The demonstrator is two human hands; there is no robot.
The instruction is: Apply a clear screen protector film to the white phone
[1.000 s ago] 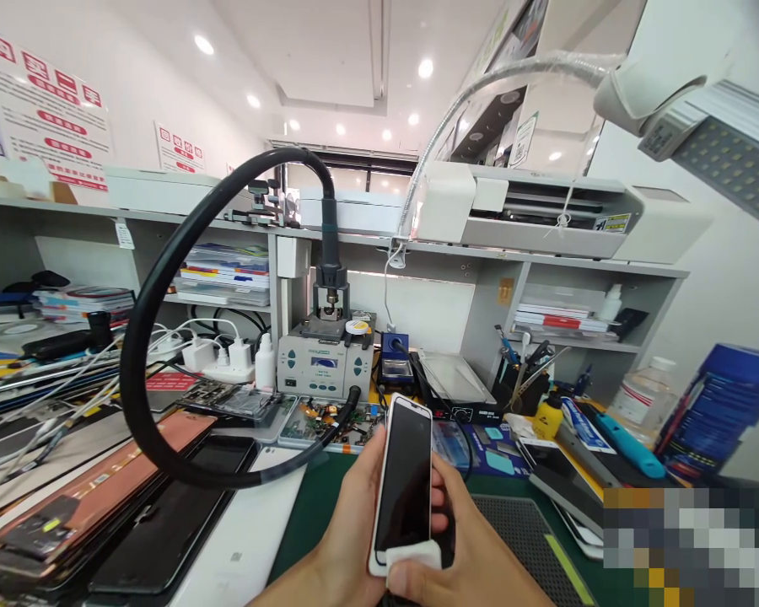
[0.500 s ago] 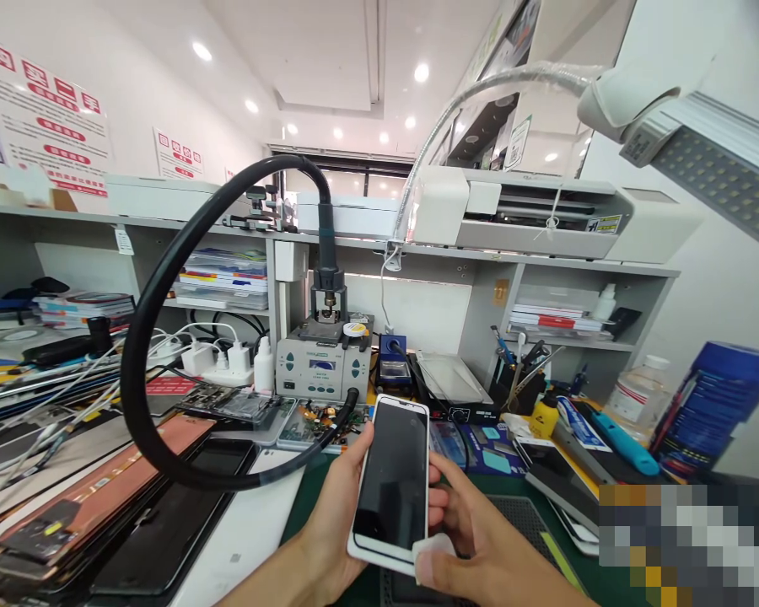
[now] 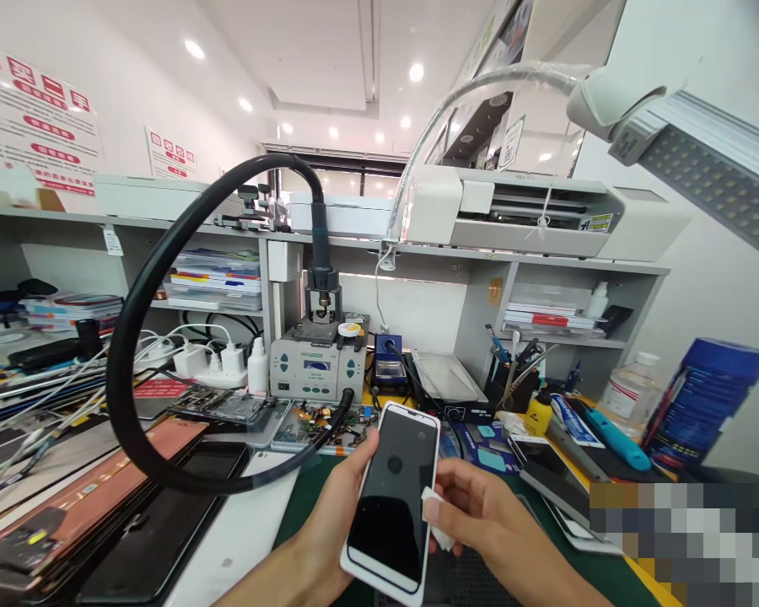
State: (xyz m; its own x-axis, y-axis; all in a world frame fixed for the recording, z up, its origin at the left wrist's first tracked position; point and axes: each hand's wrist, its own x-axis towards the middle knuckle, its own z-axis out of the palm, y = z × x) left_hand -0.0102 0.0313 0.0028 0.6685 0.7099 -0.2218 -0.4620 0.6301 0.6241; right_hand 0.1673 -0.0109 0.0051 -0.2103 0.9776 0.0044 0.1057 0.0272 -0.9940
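A white-framed smartphone (image 3: pixel 395 497) with a dark screen is held tilted over the green mat, its screen facing me. My left hand (image 3: pixel 335 514) grips it along the left edge, thumb on the side and the other fingers hidden behind. At the phone's right edge, my right hand (image 3: pixel 481 514) pinches a folded white wipe (image 3: pixel 438 523) between thumb and fingers. The wipe touches or nearly touches the phone's side; which of the two I cannot tell.
A hot-air station (image 3: pixel 316 371) with a thick looping black hose (image 3: pixel 126 337) stands behind the phone. Several phone parts and a dark phone (image 3: pixel 164 514) lie left. Bottles, tools and a blue can (image 3: pixel 702 413) crowd the right. A lamp (image 3: pixel 702 152) hangs above right.
My right hand with the wipe has moved up along the phone's right edge from its lower corner. The phone has tilted slightly clockwise, and the view has shifted a little.
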